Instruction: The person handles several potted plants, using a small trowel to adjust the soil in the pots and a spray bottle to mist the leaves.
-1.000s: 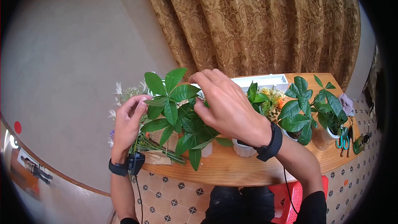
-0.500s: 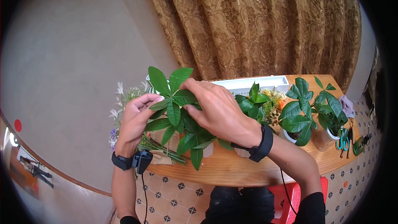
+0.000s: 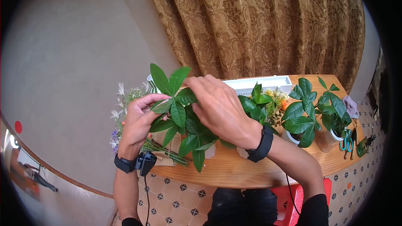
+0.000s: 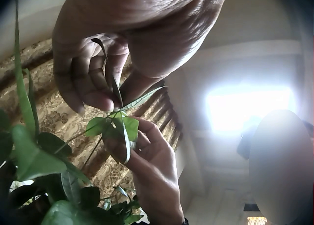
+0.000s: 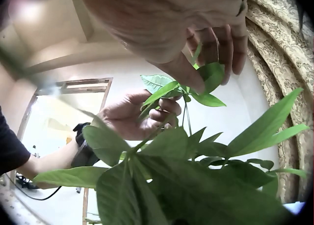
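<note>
A green plant with glossy, finger-like leaf clusters [image 3: 178, 114] stands in front of me at the table's left half. My left hand [image 3: 138, 119] pinches one leaf near the centre of the top cluster between thumb and forefinger. From the other side my right hand [image 3: 224, 111] reaches over the same cluster, its thumb and fingers bent round a leaf [image 5: 213, 77]. In the left wrist view both hands meet at this cluster, with the right hand [image 4: 157, 171] below. A pale pot [image 3: 210, 151] shows partly under the foliage.
To the left lie cut flowers [image 3: 119, 113] with long stems [image 3: 167, 155] over brown paper. Other potted plants [image 3: 299, 115] stand on the right, near teal-handled scissors [image 3: 346, 142]. A white planter box [image 3: 261, 84] sits at the back, before a patterned curtain [image 3: 259, 25].
My left hand has moved slightly right and inward, the top cluster rising a little with it. My right hand has come down and closed in on the cluster's right side.
</note>
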`<action>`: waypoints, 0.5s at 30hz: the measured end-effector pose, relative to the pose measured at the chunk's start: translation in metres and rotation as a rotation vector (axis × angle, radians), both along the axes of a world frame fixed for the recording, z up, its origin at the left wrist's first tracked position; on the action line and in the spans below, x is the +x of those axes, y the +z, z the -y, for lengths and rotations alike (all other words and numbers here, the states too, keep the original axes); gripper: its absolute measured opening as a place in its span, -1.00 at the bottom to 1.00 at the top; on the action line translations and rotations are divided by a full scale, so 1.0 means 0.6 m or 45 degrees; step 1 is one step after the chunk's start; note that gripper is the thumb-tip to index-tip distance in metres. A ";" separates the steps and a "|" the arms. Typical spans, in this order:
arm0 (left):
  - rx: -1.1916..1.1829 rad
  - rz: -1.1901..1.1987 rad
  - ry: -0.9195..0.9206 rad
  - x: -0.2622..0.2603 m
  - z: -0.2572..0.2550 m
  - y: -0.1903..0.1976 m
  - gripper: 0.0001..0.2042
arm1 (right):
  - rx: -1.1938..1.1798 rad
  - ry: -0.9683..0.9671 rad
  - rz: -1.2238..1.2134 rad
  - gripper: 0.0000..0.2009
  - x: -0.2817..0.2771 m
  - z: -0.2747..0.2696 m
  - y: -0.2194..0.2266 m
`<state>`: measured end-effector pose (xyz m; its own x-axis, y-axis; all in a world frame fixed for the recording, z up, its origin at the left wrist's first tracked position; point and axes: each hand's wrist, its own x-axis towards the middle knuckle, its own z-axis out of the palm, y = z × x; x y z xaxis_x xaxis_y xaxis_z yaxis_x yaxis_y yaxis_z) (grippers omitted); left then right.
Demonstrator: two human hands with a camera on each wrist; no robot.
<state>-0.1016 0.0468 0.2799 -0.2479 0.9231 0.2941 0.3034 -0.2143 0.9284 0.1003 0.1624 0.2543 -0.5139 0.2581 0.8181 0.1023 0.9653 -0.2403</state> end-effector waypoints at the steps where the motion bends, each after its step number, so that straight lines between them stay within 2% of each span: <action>1: 0.011 0.011 -0.003 0.000 -0.001 -0.001 -0.79 | 0.030 -0.034 -0.011 -0.52 0.001 0.002 0.001; 5: 0.024 0.018 -0.004 -0.002 -0.003 -0.006 -0.79 | 0.231 -0.023 -0.235 -0.54 -0.005 0.009 0.001; 7: 0.027 0.026 -0.015 -0.002 -0.004 -0.007 -0.79 | 0.290 0.047 -0.363 -0.70 -0.008 0.015 0.002; 15: 0.014 0.080 -0.051 -0.005 -0.002 -0.009 -0.79 | 0.293 0.041 -0.208 -0.83 -0.016 0.003 -0.011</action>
<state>-0.1043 0.0482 0.2743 -0.2289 0.9295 0.2891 0.2354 -0.2353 0.9430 0.0905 0.1606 0.2479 -0.3750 0.0414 0.9261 0.0486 0.9985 -0.0250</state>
